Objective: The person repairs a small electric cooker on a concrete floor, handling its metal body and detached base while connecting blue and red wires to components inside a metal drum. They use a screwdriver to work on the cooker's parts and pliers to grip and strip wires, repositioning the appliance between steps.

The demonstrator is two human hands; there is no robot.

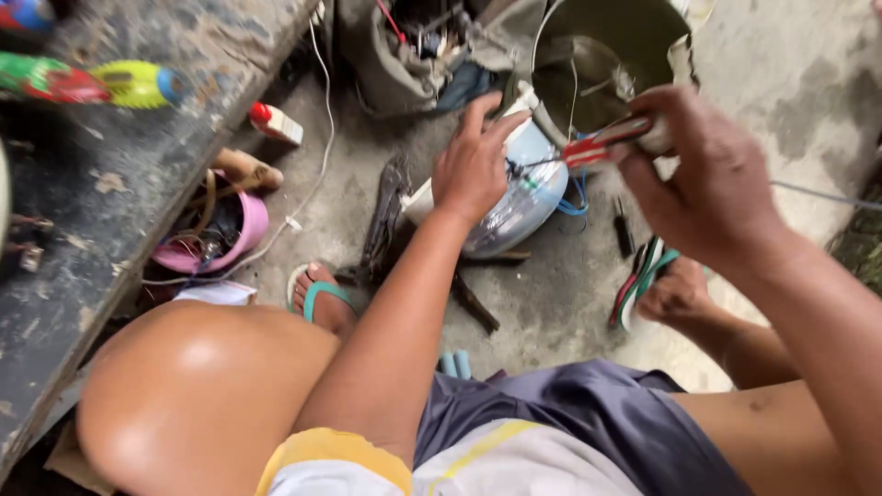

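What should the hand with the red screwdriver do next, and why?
Probably bring the tip down to the round light-blue appliance. The right hand holds the red-handled screwdriver just above it, with the thin shaft pointing at the spot beside the left hand, which rests on top and steadies the appliance.

Makeshift repair spot: tool bag (404, 50), concrete floor (790, 73)
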